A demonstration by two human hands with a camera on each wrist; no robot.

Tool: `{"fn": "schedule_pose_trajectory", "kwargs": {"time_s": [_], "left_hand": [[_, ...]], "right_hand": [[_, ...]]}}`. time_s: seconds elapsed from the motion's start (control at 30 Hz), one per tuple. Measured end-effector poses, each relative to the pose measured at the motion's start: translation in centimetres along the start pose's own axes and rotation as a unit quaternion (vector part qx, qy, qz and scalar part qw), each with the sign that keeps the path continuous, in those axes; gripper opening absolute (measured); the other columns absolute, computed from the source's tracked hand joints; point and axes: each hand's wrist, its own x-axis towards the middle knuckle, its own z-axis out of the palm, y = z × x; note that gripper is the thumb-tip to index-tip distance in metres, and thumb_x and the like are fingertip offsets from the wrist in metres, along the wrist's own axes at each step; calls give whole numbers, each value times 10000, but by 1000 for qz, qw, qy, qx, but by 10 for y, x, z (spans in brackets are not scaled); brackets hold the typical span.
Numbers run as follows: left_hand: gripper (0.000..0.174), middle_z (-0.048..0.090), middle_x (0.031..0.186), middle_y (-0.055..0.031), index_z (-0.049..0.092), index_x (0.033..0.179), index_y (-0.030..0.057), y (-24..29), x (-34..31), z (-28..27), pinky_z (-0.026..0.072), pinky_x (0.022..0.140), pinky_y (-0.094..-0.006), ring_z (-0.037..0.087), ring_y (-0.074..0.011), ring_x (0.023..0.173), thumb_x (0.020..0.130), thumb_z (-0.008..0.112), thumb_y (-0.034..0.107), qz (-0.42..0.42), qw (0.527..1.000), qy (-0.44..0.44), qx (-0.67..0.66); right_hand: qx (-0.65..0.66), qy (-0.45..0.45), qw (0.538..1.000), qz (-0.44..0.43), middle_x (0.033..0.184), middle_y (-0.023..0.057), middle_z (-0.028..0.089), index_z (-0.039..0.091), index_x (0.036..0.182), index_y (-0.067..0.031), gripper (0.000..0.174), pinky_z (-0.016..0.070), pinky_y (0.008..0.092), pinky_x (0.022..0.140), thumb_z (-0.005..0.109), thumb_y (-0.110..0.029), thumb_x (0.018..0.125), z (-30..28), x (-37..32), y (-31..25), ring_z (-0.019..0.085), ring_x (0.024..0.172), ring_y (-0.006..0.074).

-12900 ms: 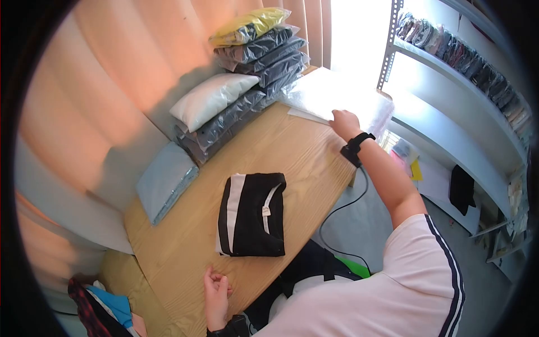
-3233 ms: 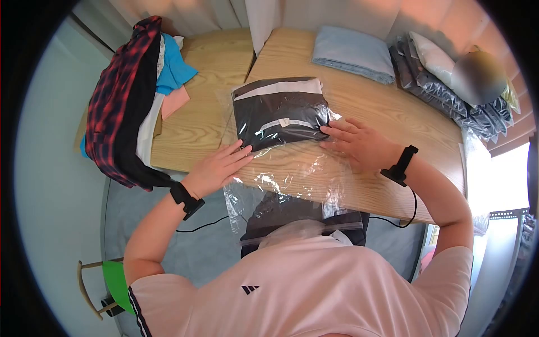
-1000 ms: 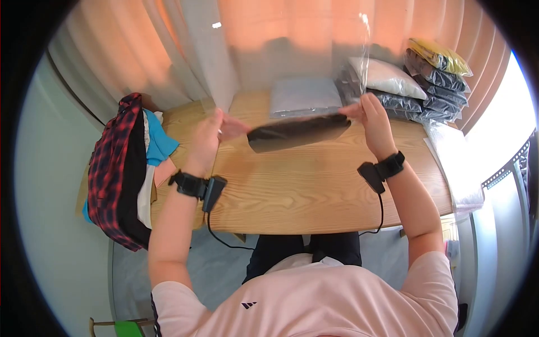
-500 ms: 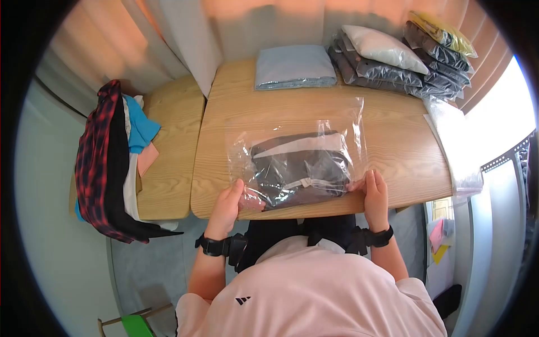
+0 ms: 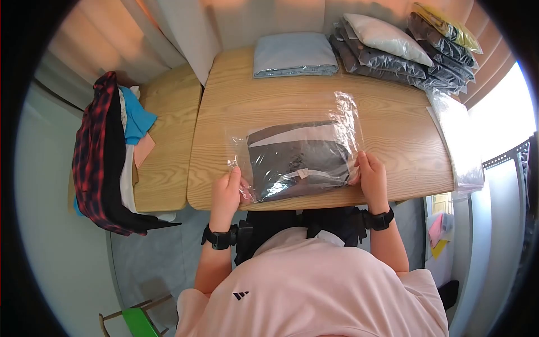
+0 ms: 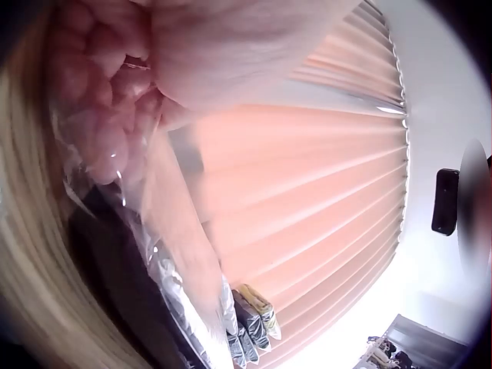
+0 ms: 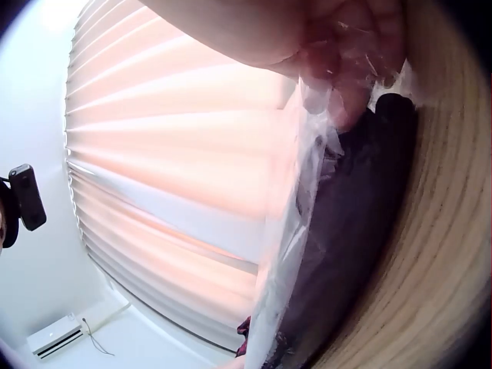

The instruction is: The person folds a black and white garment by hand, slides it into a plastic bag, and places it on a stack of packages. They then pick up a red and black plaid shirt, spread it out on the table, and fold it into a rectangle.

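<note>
A folded black garment point(image 5: 292, 160) with a white stripe and a neck label lies inside a clear plastic bag point(image 5: 347, 106) at the table's front edge. My left hand point(image 5: 225, 194) pinches the bag's left side, thumb on top. On the right side my right hand point(image 5: 372, 175) pinches the plastic the same way. In the left wrist view the fingers point(image 6: 108, 154) are curled with film over them, beside the dark cloth. The right wrist view has the fingertips point(image 7: 350, 108) at the bag's edge, with the dark garment point(image 7: 350, 223) beneath the film.
Behind the bag lies a light blue packaged item point(image 5: 295, 53). Bagged garments point(image 5: 387, 62) are stacked at the back right, near loose clear bags point(image 5: 457, 140) on the table's right end. A red plaid garment point(image 5: 95, 157) and other clothes lie on the left table point(image 5: 168, 123).
The bagged garment came down from a raised, upended position to lie at the table's front edge. Over the last half second it shifted slightly away from the body, both hands still holding its sides.
</note>
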Motion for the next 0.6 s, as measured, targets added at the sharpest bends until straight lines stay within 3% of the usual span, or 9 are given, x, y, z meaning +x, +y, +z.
{"fn": "schedule_pose_trajectory", "kwargs": {"time_s": [0.1,0.17,0.2,0.27,0.33,0.4,0.47,0.57,0.6], "left_hand": [[481,563,548,-66,575,677,5,3,1,0,379,437,-225,515,-115,462,967,429,360,-18,1000,-10,10],[479,565,551,-66,577,680,4,3,3,0,381,441,-225,517,-116,464,967,429,358,-23,999,-18,13],[492,567,542,-76,577,671,-11,3,4,0,391,439,-232,528,-125,459,969,420,347,-17,1000,-14,17],[505,569,532,-85,577,661,-26,0,3,0,401,438,-238,539,-134,455,971,411,336,-18,1000,-11,23],[489,561,552,-55,582,674,11,-1,4,0,380,456,-225,526,-115,482,967,424,371,-21,999,-18,18],[456,560,551,-48,585,686,17,4,2,0,382,451,-228,521,-114,474,964,440,349,-28,999,-26,4],[423,559,551,-41,587,698,22,6,3,-6,383,447,-231,515,-114,467,962,457,327,-34,999,-27,-12],[280,631,714,-98,597,833,-21,15,4,-25,446,514,-269,592,-156,602,938,499,220,-37,995,29,88],[207,629,835,-115,588,917,-18,34,-4,-26,465,620,-300,598,-193,729,911,530,181,106,971,118,177]], "right_hand": [[-17,-29,999,29,535,25,508,531,808,7,303,378,231,397,453,-232,977,-3,2,1,517,439,87],[-9,110,993,-48,762,86,611,557,958,12,196,463,259,545,509,-178,943,0,-2,-1,612,666,148],[-10,108,993,-46,762,86,611,557,958,12,196,463,259,545,509,-178,943,4,-8,-8,612,666,148],[-219,171,897,-345,1039,130,607,552,1098,-14,240,469,340,807,568,-103,875,20,-30,-31,594,973,247],[-279,-45,875,-392,1242,134,521,547,1178,-84,371,345,426,997,619,-94,814,41,-40,-46,467,1193,299],[-403,-95,821,-393,1345,129,449,520,1246,-147,446,290,468,1035,634,-177,816,67,-42,-47,402,1264,299],[-422,-88,817,-382,1375,127,416,506,1270,-171,462,269,477,1048,624,-232,827,74,-28,-37,371,1290,293],[-447,-86,807,-376,1403,127,389,493,1295,-192,474,247,486,1061,594,-318,849,78,-16,-31,344,1313,289],[-458,-83,801,-377,1399,129,395,493,1296,-188,472,246,487,1062,575,-350,860,78,-14,-30,349,1310,292]]}}
